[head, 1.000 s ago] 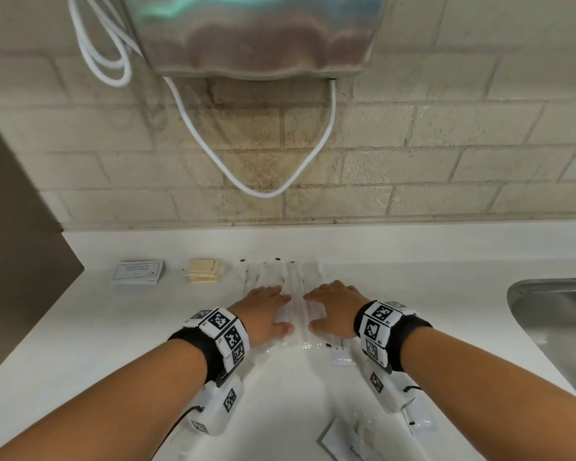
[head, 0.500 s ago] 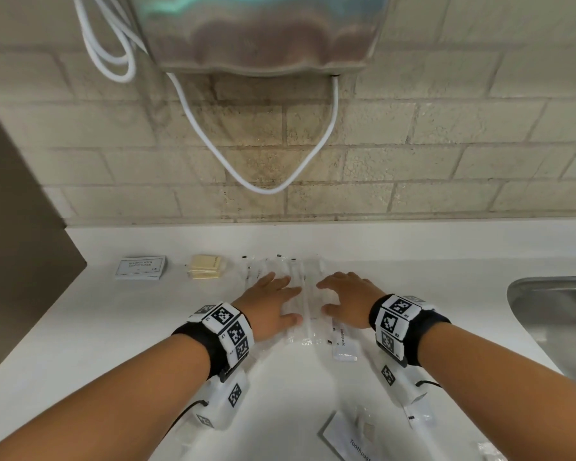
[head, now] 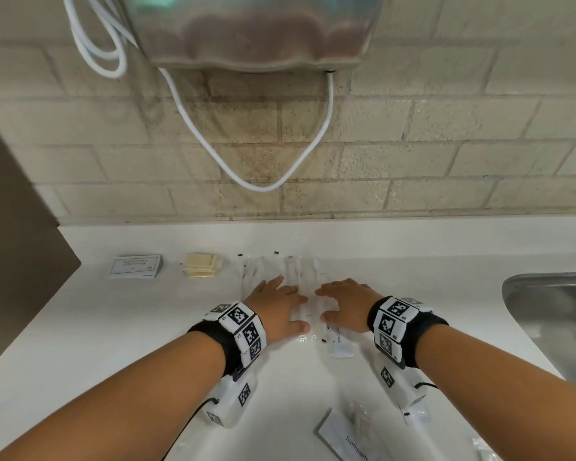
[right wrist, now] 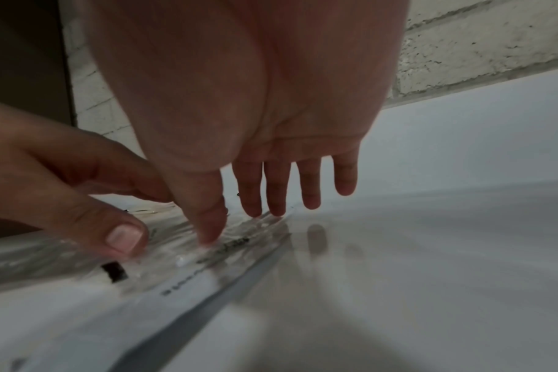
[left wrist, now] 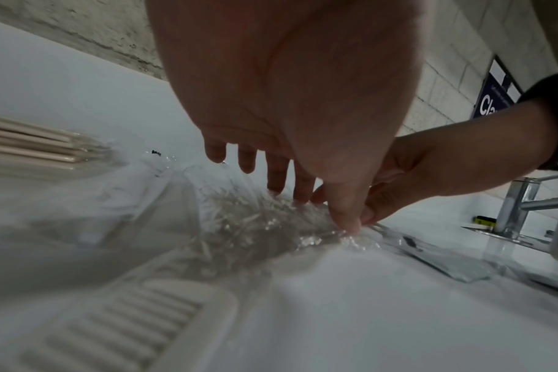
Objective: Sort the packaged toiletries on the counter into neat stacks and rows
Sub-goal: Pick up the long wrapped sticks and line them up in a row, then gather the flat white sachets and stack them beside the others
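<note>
A row of clear-plastic wrapped packets (head: 298,274) lies side by side at the middle of the white counter (head: 80,327). My left hand (head: 278,306) rests flat on the row's left part, fingers straight, thumb pressing the wrap. My right hand (head: 343,299) lies flat on its right part. In the left wrist view the left fingertips (left wrist: 276,185) touch the crinkled wrap (left wrist: 239,214). In the right wrist view the right fingertips (right wrist: 279,210) press a clear packet (right wrist: 239,246). A white toothpaste packet (head: 339,342) sticks out below my right hand.
At the back left sit a stack of grey shampoo sachets (head: 136,266) and a stack of yellow soaps (head: 202,265). Another toothpaste packet (head: 343,439) lies near me. A steel sink (head: 552,314) is on the right. A hand dryer (head: 253,28) and white cable hang above.
Both hands slid a little away from me along the clear packets and spread slightly apart. The toothpaste packet under my right hand shows more.
</note>
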A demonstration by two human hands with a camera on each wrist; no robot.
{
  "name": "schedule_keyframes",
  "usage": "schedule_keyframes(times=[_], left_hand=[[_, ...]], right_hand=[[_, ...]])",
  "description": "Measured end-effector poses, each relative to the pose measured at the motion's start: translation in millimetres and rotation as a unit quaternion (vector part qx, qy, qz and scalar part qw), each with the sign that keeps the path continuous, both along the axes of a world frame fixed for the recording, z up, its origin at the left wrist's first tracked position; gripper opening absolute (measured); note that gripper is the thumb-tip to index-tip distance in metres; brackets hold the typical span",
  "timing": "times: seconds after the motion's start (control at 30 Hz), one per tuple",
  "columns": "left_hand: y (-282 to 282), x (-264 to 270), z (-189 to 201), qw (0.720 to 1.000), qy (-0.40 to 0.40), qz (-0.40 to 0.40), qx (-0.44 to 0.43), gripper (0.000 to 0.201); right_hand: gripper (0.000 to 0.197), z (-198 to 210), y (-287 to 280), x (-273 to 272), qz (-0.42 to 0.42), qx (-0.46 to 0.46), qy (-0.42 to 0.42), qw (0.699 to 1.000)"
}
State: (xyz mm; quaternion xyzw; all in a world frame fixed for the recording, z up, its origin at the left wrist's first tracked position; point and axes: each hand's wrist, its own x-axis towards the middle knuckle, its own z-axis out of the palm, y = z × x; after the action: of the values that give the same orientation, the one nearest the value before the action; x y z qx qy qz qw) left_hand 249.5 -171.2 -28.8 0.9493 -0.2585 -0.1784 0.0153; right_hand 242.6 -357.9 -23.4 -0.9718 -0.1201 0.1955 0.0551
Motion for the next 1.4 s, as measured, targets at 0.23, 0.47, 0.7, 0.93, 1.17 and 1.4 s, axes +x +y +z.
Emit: schedule_keyframes(times=[0.23, 0.47, 0.7, 0.93, 1.17, 1.4], left_hand=[[1.2, -6.0, 5.2, 0.999, -0.006, 0.007, -0.033, 0.069], [2.1, -53.2, 20.1, 0.984, -0.040, -0.041, -0.169, 0.034], [-19.8, -139.1, 6.7, 0.986, 0.030, -0.078, -0.141, 0.039], [-6.6, -170.4, -1.5, 0.988, 0.005, -0.062, -0.142, 0.024], [13.1, -182.3, 3.6, 0.976, 0.054, 0.032, -0.208, 0.009], [30.8, -202.4, 9.8, 0.951, 0.089, 0.118, -0.270, 0.018]], right_hand=[[0.063, 3.5, -2.6, -8.0, -0.020, 0.025, -0.007, 0.999], [0.021, 15.1, -13.5, -57.2, -0.032, 0.084, -0.071, 0.993], [0.033, 21.6, -15.2, -118.9, -0.049, -0.019, -0.015, 0.999], [0.028, 18.9, -21.3, -164.4, -0.098, 0.000, -0.032, 0.995], [0.030, 13.3, -14.3, -194.6, -0.081, 0.092, -0.040, 0.992], [0.051, 1.3, -8.9, -204.9, -0.071, -0.046, -0.046, 0.995]])
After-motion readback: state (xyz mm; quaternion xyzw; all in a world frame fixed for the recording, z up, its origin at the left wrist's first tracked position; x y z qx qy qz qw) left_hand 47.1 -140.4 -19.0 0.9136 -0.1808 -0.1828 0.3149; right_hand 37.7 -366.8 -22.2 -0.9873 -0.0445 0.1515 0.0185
